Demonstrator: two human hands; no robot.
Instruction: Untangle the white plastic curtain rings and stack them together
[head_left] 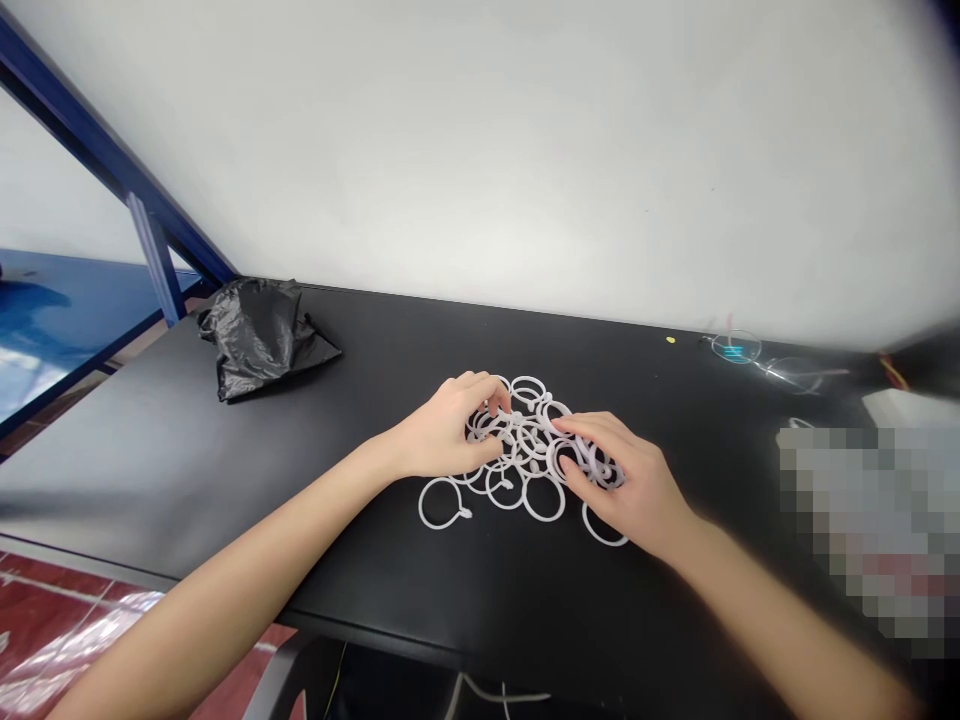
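A loose pile of thin white plastic rings [544,498] lies on the black table; they look like curtain rings, each with a small knob or eyelet. My left hand [457,425] rests at the pile's left side, fingers curved over the rings and thumb held apart. On the right side, my right hand [626,475] is cupped over several rings, with thumb and forefinger spread and rings showing between and beneath them. One ring [440,503] lies at the pile's front left. Another ring [604,525] is partly covered by my right hand.
A crumpled black plastic bag [259,335] sits at the table's [375,340] back left. Eyeglasses [739,347] and a small yellow bit [670,340] lie near the white wall [480,150]. A pixelated patch hides something at right. Blue metal framing [97,140] stands at left.
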